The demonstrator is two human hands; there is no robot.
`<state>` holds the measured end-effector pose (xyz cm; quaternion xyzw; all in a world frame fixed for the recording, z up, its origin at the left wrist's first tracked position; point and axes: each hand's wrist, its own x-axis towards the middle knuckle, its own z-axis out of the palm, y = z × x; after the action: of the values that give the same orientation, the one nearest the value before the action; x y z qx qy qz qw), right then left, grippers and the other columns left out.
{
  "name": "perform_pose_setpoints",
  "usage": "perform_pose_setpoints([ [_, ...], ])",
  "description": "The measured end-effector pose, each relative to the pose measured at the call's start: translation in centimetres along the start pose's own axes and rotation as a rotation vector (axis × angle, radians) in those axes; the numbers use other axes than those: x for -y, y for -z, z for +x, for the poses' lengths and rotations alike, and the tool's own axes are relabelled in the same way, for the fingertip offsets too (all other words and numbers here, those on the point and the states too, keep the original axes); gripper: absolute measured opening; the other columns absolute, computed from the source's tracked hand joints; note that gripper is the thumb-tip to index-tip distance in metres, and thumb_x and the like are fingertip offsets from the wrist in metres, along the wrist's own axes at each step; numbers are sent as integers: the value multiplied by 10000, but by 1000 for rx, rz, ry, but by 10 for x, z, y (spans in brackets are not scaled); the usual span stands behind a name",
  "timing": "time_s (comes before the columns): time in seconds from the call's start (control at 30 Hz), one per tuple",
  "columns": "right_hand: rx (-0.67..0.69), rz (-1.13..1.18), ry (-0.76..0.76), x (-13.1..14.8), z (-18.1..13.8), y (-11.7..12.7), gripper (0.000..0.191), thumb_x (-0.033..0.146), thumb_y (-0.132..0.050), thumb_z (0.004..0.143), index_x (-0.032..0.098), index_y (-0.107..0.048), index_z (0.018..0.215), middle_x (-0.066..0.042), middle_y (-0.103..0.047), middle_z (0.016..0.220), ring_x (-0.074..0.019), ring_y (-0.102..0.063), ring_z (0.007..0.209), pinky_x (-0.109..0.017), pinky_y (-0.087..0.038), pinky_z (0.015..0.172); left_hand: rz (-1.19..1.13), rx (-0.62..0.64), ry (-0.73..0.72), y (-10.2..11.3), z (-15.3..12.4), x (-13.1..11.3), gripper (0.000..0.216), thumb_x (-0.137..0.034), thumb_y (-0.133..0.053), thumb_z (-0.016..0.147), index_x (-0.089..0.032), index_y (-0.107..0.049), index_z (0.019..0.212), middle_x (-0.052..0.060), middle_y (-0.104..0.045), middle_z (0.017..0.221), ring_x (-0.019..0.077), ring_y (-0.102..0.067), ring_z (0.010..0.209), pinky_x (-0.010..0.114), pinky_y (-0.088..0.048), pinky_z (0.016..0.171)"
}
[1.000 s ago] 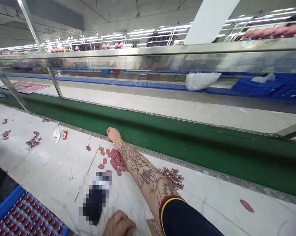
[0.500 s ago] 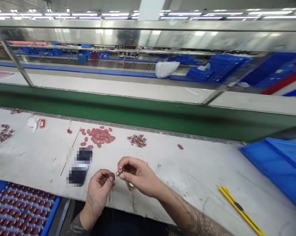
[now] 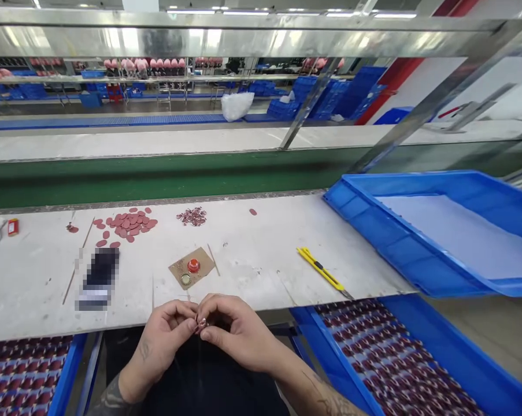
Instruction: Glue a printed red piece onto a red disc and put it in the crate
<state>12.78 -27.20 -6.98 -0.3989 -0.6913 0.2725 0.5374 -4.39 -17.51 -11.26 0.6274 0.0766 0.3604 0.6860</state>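
I saw my left hand (image 3: 159,341) and right hand (image 3: 234,335) meet fingertip to fingertip, both pinched shut on a tiny part (image 3: 200,325) too small to identify, just off the near edge of the surface (image 3: 252,271). Beyond lay a cardboard scrap (image 3: 192,267), a yellow utility knife (image 3: 324,273) and red discs (image 3: 128,222). No writing was legible.

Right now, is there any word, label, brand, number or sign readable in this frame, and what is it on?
None can be read.
Pixelated dark object on the white bench: blurred, nothing legible.
Yellow utility knife: no marking legible.
Small red item at the bench's left edge: too small to read.
Blue crate: no lettering visible.
Left hand and right hand pinch a tiny piece together: no text on it.
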Motion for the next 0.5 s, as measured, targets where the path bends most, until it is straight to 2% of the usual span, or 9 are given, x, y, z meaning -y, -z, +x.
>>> perform_pose_setpoints([
  [0.07, -17, 40, 42, -1, -2, 0, 82, 138, -687, 861, 151, -644, 930, -42, -666, 924, -129, -631, 851, -265, -520, 797, -78, 14, 8, 1, 1, 0, 182, -279, -732, 894, -135, -642, 956, 100, -665, 1155, 192, -650, 1053, 311, -502, 943],
  [0.17, -87, 122, 42, -5, -1, 0, 100, 150, -661, 900, 177, -644, 995, -35, -679, 963, -116, -658, 882, -246, -538, 825, -208, -28, 5, 3, 3, 2, 209, -254, -726, 897, -194, -668, 1089, 83, -648, 1227, 180, -640, 1104, 319, -504, 987],
  [0.27, -144, 7, 17, -9, 4, 2, 138, 171, -675, 901, 205, -690, 1034, -29, -695, 961, -111, -673, 872, -214, -541, 802, -274, -50, 2, 6, 3, 5, 249, -218, -710, 906, -230, -692, 1154, 79, -610, 1333, 174, -628, 1159, 315, -486, 1046],
  [0.5, -151, -17, 23, -12, 19, -1, 132, 131, -727, 841, 178, -684, 957, -18, -694, 908, -94, -685, 801, -168, -560, 734, -346, -58, -63, 11, 7, 11, 217, -197, -698, 916, -248, -729, 1124, 64, -659, 1276, 175, -642, 1153, 311, -509, 1031],
])
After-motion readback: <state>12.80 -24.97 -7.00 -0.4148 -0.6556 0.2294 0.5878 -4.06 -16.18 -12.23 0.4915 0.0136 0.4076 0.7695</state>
